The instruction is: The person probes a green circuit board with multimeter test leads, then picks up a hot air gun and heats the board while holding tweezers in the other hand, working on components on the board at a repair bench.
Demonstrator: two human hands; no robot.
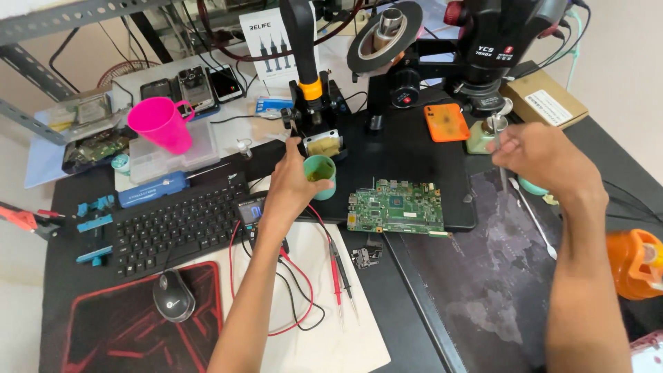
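Black computer keyboard [181, 224] left of centre, grey-black mouse [173, 295] on a red-patterned black mouse pad [124, 328] below it. Bright pink plastic cup [161, 123] tilted on a clear plastic box [173, 153]. Green rectangular circuit board [395, 206] on the black mat — red and black probe leads [336, 266] just left, over a white sheet [324, 324]. Orange phone case [446, 122] under the black microscope [497, 41].

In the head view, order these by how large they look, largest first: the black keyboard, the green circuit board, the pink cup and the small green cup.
1. black keyboard
2. green circuit board
3. pink cup
4. small green cup, partly hidden by the left hand
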